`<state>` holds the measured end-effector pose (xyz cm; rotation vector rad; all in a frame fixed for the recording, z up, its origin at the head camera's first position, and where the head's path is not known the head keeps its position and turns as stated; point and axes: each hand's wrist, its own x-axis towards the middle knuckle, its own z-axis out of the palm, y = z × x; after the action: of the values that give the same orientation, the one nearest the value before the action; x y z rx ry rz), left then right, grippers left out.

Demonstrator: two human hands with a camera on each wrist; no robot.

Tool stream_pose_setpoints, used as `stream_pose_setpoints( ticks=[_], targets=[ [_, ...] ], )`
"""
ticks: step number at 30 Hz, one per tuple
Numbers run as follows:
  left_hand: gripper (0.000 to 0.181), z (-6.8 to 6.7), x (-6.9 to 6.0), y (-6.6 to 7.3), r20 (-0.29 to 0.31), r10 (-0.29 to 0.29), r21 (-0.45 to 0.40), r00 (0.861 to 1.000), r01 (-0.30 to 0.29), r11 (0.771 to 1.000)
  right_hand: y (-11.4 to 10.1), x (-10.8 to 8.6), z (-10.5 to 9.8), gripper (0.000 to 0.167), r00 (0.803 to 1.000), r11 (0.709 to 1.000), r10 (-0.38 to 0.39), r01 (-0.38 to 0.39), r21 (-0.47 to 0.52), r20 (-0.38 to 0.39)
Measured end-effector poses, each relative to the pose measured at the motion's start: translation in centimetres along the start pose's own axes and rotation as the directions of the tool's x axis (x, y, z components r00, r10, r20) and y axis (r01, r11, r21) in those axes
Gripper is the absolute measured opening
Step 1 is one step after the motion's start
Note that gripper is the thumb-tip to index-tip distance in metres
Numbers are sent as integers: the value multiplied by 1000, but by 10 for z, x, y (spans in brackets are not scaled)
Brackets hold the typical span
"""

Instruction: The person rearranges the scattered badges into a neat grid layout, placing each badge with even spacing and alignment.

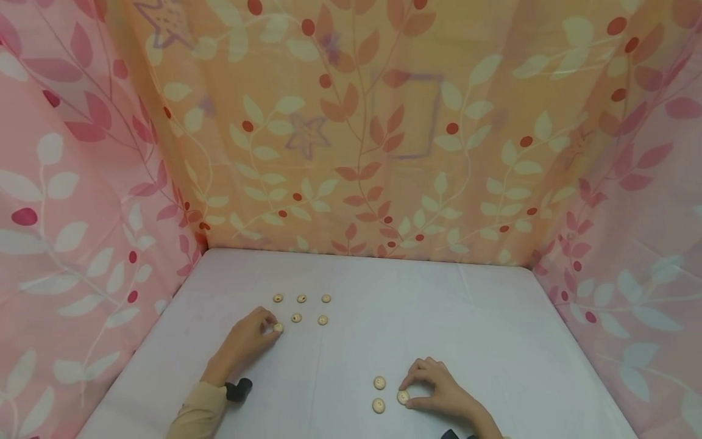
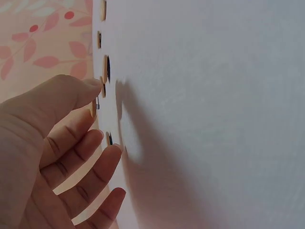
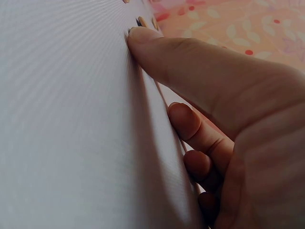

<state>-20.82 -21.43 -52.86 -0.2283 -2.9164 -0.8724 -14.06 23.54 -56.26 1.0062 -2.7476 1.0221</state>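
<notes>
The left hand (image 1: 247,338) pinches a wooden button (image 1: 278,328) at the near-left corner of five loose buttons (image 1: 297,317). Nearer and farther right, the right hand (image 1: 439,390) pinches another button (image 1: 403,397) just right of a button pair (image 1: 379,405) on the table (image 1: 329,384).

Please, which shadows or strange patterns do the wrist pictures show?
Left wrist view: the left hand casts a broad, soft shadow on the flat white tabletop; right wrist view: a shadow band beside the right hand, fine ripple lines at upper left.
</notes>
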Motion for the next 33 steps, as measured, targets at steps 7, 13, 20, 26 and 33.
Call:
stream_pose_setpoints(
  ticks=[7,13,20,26,33],
  targets=[
    [21,-5,7,-6,-3,-46,-22,999,46,999,1,0,0,20,1000,1000,-15,15,1,-9],
    [19,-7,13,-7,-10,-67,-29,998,67,997,1,0,0,20,1000,1000,-15,15,-5,-10],
    [18,-7,20,-10,1,-105,-45,994,105,993,2,0,0,21,999,999,-36,36,2,-11],
    [18,-7,21,-11,6,-116,-61,993,116,991,1,0,0,22,1000,1000,-21,21,4,-11],
    [18,-7,22,-11,12,-137,-81,991,137,987,0,-1,-1,21,1000,1000,-29,29,7,-11]
  ],
)
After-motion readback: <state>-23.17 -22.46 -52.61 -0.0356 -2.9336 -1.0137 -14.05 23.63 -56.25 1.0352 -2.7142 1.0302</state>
